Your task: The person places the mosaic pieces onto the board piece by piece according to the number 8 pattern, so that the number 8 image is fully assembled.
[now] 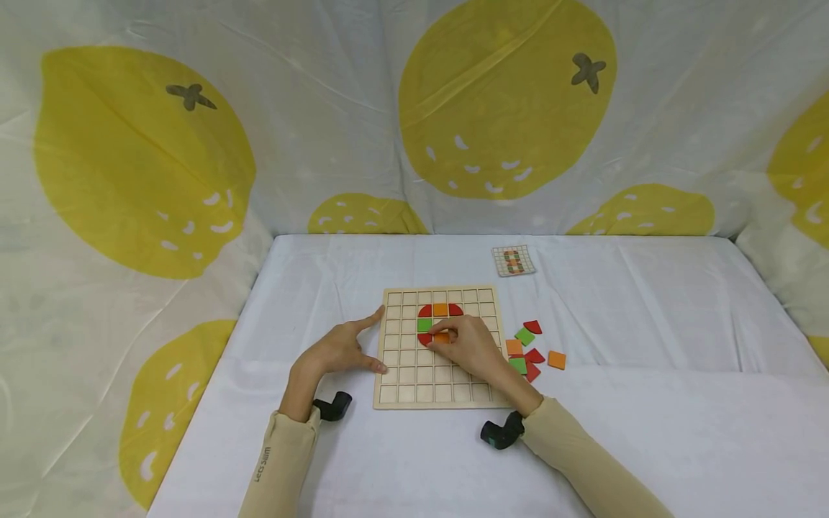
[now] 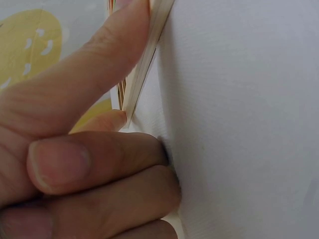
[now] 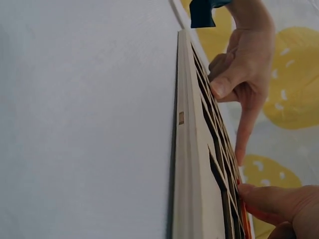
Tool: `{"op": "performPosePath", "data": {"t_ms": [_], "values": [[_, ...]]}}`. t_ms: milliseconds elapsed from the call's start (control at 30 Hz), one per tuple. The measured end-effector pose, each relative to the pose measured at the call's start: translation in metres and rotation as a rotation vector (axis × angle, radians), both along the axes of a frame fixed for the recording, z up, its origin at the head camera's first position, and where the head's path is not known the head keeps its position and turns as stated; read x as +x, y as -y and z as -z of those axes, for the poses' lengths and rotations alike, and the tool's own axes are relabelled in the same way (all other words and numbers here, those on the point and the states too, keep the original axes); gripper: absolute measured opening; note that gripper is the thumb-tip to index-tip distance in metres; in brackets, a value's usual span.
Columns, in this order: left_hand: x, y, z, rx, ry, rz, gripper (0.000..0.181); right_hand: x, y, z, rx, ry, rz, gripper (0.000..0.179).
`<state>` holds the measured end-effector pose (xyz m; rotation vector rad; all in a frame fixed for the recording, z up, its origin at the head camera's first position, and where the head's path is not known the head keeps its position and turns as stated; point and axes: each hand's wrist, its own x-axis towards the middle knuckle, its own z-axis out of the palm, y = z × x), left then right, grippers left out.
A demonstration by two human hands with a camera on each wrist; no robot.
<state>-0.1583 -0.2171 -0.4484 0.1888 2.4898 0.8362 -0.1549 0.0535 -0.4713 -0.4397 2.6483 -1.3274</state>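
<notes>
A wooden grid board [image 1: 404, 392] lies on the table. Its upper middle cells hold red rounded tiles, orange squares and a green square [image 1: 424, 325]. My left hand [image 1: 337, 349] touches the board's left edge with thumb and index finger spread, its other fingers folded in the left wrist view. Over the board, my right hand [image 1: 469, 347] pinches a red quarter-circle tile [image 1: 424, 339] at a cell below the green square. An orange square [image 1: 442, 337] shows between its thumb and index finger. Part of the grid is hidden under the right hand and forearm.
Right of the board lie several loose tiles, among them a green square [image 1: 524, 336], a red rounded piece [image 1: 532, 327] and an orange square [image 1: 556, 360]. A small pattern card [image 1: 514, 261] lies behind the board. Lemon-printed cloth [image 1: 324, 108] hangs around the table.
</notes>
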Motion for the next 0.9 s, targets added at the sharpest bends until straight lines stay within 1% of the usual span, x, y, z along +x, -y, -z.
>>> {"op": "performPosePath", "data": {"t_ms": [300,533,600,733,900], "values": [[0.000,0.000,0.000,-0.015,0.005,-0.008,0.120,0.000,0.001,0.001,0.005,0.000,0.035,0.022],[0.000,0.000,0.000,-0.015,0.007,-0.009,0.120,0.000,-0.001,0.002,0.011,-0.003,0.034,0.023],[0.000,0.000,0.000,-0.013,0.005,-0.009,0.120,0.001,-0.004,-0.001,0.002,0.003,0.029,0.024],[0.000,-0.001,-0.001,-0.003,0.003,-0.008,0.120,0.004,-0.017,-0.010,-0.027,0.030,0.034,0.024],[0.000,-0.001,-0.003,0.005,0.009,-0.007,0.120,0.004,-0.047,-0.021,-0.016,0.032,0.079,0.024]]}}
